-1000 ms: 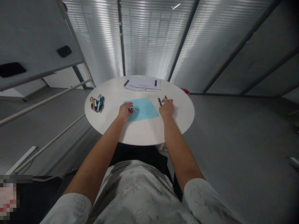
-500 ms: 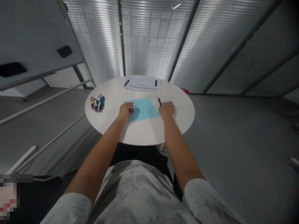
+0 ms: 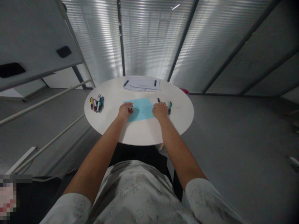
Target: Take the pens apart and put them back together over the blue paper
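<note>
My left hand point(image 3: 125, 111) rests at the left edge of a light blue sheet of paper point(image 3: 142, 109), its fingers loosely apart. No clear object shows in it. Over the sheet's right edge is my right hand point(image 3: 160, 110), open and palm down with bent fingers, some tips hidden. Just beyond its knuckles the end of a dark marker point(image 3: 158, 100) sticks out, the rest covered by the hand. To the right of that hand a green and black marker point(image 3: 170, 107) lies on the white table point(image 3: 137, 133). Small dark marks show on the sheet.
Several coloured markers point(image 3: 97, 104) lie in a group on the table's left side. A stack of white papers point(image 3: 141, 84) with a dark pen point(image 3: 126, 83) on it lies at the far edge. A white-framed board point(image 3: 35, 37) stands at the left.
My right hand has moved left, onto the blue sheet's right edge. The green and black marker now shows where the hand was. My left hand stays in place.
</note>
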Demonstrator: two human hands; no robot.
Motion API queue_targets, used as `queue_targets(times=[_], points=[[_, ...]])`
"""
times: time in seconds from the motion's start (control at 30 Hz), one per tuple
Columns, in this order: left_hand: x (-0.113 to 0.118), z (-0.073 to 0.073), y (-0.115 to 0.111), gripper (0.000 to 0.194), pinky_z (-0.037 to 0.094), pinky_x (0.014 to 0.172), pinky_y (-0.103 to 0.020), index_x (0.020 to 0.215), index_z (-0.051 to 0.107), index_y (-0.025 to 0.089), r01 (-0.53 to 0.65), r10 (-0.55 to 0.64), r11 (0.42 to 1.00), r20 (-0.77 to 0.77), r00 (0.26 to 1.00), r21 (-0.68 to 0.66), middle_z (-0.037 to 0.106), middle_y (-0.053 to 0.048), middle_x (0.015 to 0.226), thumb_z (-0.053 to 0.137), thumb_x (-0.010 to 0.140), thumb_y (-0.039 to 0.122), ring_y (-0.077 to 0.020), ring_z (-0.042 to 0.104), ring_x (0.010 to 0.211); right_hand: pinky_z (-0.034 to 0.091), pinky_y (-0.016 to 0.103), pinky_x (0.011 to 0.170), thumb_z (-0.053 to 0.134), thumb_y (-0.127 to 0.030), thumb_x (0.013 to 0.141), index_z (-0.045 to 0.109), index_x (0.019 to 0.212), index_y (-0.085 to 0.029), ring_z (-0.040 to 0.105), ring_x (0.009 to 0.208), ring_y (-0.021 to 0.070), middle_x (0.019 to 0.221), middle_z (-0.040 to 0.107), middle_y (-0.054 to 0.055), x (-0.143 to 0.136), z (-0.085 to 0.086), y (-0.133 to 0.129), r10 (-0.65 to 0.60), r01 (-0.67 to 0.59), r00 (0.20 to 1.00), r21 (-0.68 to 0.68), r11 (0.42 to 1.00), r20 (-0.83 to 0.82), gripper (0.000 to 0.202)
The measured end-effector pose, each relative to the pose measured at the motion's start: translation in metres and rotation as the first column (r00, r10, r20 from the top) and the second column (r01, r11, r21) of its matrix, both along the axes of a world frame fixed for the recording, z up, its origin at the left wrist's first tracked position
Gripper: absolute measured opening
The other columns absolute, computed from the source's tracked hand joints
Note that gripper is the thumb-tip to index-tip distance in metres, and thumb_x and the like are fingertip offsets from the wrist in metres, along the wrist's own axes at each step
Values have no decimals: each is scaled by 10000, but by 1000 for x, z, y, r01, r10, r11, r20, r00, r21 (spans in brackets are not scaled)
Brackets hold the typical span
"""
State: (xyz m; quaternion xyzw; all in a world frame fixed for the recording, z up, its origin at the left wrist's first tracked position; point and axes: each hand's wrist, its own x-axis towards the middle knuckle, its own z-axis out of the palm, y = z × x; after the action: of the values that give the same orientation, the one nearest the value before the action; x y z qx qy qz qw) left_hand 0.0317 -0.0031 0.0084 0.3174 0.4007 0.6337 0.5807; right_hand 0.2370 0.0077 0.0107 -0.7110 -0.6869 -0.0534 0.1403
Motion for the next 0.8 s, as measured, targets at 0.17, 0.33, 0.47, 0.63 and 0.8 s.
queue_targets(times=[0.17,0.33,0.47,0.63,0.8], points=[[1,1,0,156,404,472,-235,736,602,155,-7,7,1000,0,1000,-7,517,-1,651,621,598,86,-72,468,475,358,450,932,390,-191,914,701,1148,-179,467,1165,311,1189,605,170,3,2,2,-37,37,999,3,999,-5,389],[1,1,-1,157,408,470,-236,736,602,159,4,-4,1000,3,1000,5,520,-4,652,626,598,88,-75,469,481,351,457,937,402,-197,901,705,1132,-158,470,1171,318,1192,610,174,3,3,0,-88,89,996,19,996,-27,382],[0,0,0,164,405,469,-235,736,602,157,4,-4,1000,5,1000,8,523,-3,654,629,588,91,-74,466,481,337,465,945,411,-221,906,694,1133,-146,466,1177,323,1198,607,176,0,4,-2,-111,111,993,16,994,-28,371],[0,-1,0,170,402,476,-232,740,601,159,5,-5,1000,0,1000,-11,519,5,652,658,588,107,-68,462,481,338,459,947,412,-246,913,680,1124,-144,475,1175,318,1196,609,172,-5,5,-4,-103,104,994,10,995,-29,356],[0,1,-1,171,409,480,-230,730,600,161,6,-6,1000,3,1000,-2,519,8,645,646,575,104,-70,467,486,381,440,919,406,-237,904,625,1178,-124,516,1154,307,1186,619,188,-8,8,-7,-131,133,988,26,991,-76,368]])
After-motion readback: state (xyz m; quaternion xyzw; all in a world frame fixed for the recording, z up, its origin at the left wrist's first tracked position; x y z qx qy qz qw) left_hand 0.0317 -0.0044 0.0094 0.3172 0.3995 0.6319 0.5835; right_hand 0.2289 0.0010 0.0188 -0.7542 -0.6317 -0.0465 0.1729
